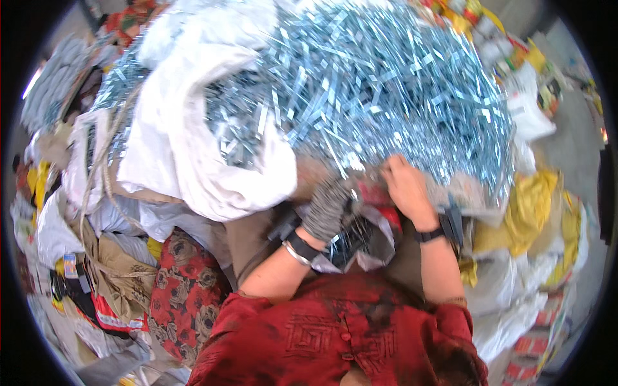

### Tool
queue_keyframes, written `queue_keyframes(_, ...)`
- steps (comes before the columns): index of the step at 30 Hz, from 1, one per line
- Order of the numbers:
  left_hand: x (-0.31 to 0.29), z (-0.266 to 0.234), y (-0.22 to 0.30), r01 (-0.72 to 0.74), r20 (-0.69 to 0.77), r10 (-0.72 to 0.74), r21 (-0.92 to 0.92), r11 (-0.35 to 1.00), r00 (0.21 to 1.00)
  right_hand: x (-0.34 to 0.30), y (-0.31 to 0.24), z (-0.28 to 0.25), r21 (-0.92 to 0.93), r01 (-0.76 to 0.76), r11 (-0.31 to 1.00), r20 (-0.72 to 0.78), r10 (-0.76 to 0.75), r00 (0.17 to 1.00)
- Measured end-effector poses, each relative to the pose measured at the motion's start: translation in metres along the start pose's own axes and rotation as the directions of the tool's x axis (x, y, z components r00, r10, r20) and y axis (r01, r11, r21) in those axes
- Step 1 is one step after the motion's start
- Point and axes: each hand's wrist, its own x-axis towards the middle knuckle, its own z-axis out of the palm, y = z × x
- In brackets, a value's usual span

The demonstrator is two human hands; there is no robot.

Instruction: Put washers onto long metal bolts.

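A large heap of shiny blue metallic strips spreads across the work surface in front of me. My left hand, in a grey knitted glove, is curled at the heap's near edge; its fingertips are dark and blurred. My bare right hand is just to its right, fingers bent and pressed together by the strips. What either hand grips is too small or hidden to tell. Below the hands, in my lap, an open plastic bag holds more strips. An open white sack with strips in its mouth lies left of the hands.
Yellow sacks and white plastic bags crowd my right side. To my left are a red floral cushion or bundle, a brown sack and a hanging rope. Grey bundles stand farther left.
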Motion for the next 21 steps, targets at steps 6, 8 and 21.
queue_keyframes(6,-0.010,0.005,0.002,-0.083,0.073,0.087,-0.059,0.995,0.994,-0.004,-0.020,0.002,-0.007,0.112,0.994,0.072,-0.111,0.991)
queue_keyframes(8,-0.012,0.012,0.010,-0.058,0.101,0.063,-0.050,0.997,0.993,-0.003,-0.026,-0.008,-0.102,0.107,0.989,0.095,-0.097,0.991)
queue_keyframes(21,-0.002,-0.002,0.007,0.018,0.179,-0.049,0.172,0.985,0.983,0.013,0.064,-0.070,0.182,-0.013,0.983,-0.574,0.117,0.811)
